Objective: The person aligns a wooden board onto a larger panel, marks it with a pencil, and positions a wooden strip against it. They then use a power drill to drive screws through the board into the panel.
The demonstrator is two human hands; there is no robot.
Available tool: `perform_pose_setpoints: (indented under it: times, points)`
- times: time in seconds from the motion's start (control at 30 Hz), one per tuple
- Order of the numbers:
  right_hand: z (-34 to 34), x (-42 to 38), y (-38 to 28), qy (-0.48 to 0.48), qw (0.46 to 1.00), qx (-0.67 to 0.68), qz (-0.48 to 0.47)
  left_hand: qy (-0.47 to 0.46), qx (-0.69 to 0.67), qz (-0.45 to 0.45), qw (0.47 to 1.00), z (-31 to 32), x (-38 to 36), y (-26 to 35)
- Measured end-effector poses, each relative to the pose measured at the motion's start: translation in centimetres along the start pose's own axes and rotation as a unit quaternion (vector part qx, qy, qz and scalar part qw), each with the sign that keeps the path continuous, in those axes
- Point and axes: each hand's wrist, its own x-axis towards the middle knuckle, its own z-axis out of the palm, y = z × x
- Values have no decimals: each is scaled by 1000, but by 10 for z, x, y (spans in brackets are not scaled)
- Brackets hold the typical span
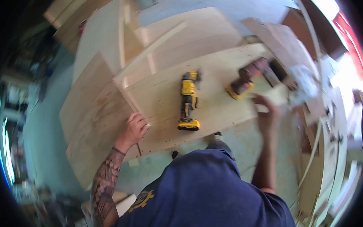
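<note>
My left hand (136,130) is closed at the left edge of the pale wooden board (162,105), its fingers curled around a small pale piece (148,126) that sticks out near the fingertips. On the board between my hands lies a yellow and black cordless power tool (187,97), seemingly an oscillating multi-tool, its battery end toward me. Farther right a cordless drill (246,77) with a yellow base is blurred. My right hand (268,114) hovers near the board's right front edge, below the drill. Motion smears its bent fingers, and I see nothing clear in them.
A brown plywood sheet (103,106) lies left of the board. Beyond are wooden panels with a thin strip (156,46). Clear plastic (302,81) and boxes crowd the right side, near a pale hose (313,152). Greenish floor (163,173) shows in front.
</note>
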Motion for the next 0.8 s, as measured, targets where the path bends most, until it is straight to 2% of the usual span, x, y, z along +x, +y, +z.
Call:
perform_pose_setpoints:
  times: [0.03,0.07,0.1,0.13,0.17,0.2,0.27,0.3,0.37,0.47,0.5,0.53,0.6,0.67,0.8]
  points:
    - [-20,19,45,67,997,-33,-16,-12,3,11,1000,1,2,4]
    - [-34,44,85,91,996,-6,-21,-27,5,22,999,-3,1,5]
    - [-47,70,126,115,993,21,-26,-25,25,-15,999,-4,-4,8]
    - [-63,93,150,61,994,-70,50,-21,33,-10,999,-4,-5,11]
    - [-69,117,147,24,975,-206,74,-17,36,2,999,-3,-4,12]
    - [-67,137,188,-3,976,-218,-8,-12,47,-16,999,-3,-4,13]
    - [-58,172,239,-103,975,-196,-37,-17,17,-24,999,-4,-6,14]
    - [-55,183,243,-109,974,-189,-53,-9,22,-39,999,1,-8,13]
    - [-50,200,248,-208,944,-254,-34,-12,22,-41,999,-1,-6,17]
    - [-38,209,235,-277,913,-300,-14,-23,-6,-72,997,-7,-3,25]
    - [-35,212,251,-264,923,-277,-46,-19,-6,-78,997,-11,-1,26]
    - [-36,214,237,-264,922,-278,-54,-27,-3,-71,997,-14,2,27]
    - [-42,214,200,-283,925,-254,0,-30,-4,-69,997,-19,10,27]
    - [-40,212,212,-264,928,-261,-35,-88,-32,-111,989,-23,15,27]
    - [-42,219,213,-285,924,-251,-29,-82,-14,-112,990,-27,18,28]
